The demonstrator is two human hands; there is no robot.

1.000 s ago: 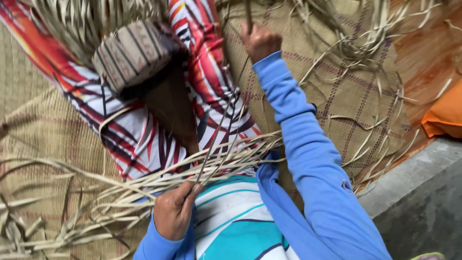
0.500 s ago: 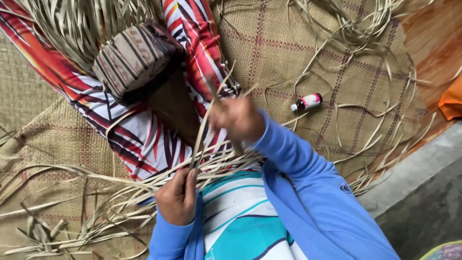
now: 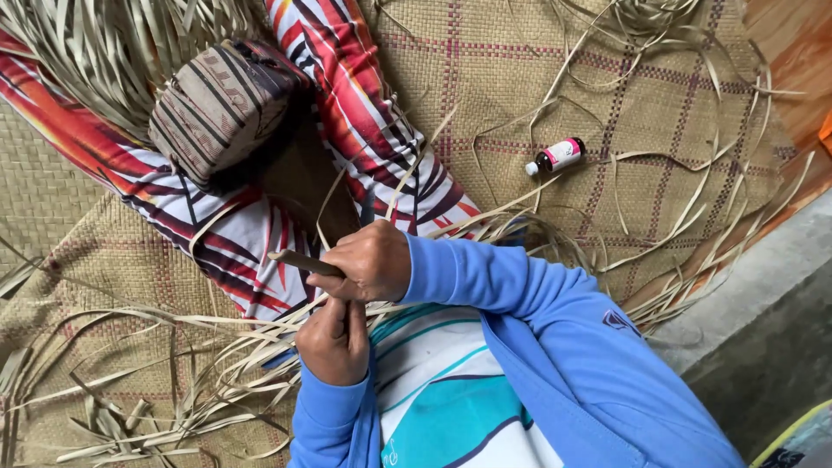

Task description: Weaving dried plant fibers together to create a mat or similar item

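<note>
In the head view, looking straight down, both hands meet at the lower centre of the frame, over the person's lap. The right hand [image 3: 371, 260] comes in from the lower right on a blue sleeve [image 3: 555, 347], forearm bent across the body, knuckles up and fingers curled shut around a narrow, dark stick-like tool [image 3: 305, 262] whose free end juts out to the left of the fist. Just below it, the left hand [image 3: 334, 340] rises from the bottom edge on its own blue cuff, its fingers closed on a bundle of pale dried leaf strips [image 3: 260, 334]; thumb and fingertips are tucked under the right fist, so exactly how they pinch cannot be made out. The strips pass between the two hands, touching both, and fan out to the left and lower left across the woven mat [image 3: 676, 104]; more loose strips curl over the mat at the right and top. The tool lies just above the left hand's fingers, close to the strips. In the upper left a striped fabric pouch [image 3: 221, 104] rests against the legs, which are clad in red, white and black patterned cloth [image 3: 364, 113]; it is shut, so its contents cannot be seen. A small dark bottle [image 3: 555, 156] with a white cap and pink label lies on its side on the mat, upper right of centre, well apart from both hands.
</note>
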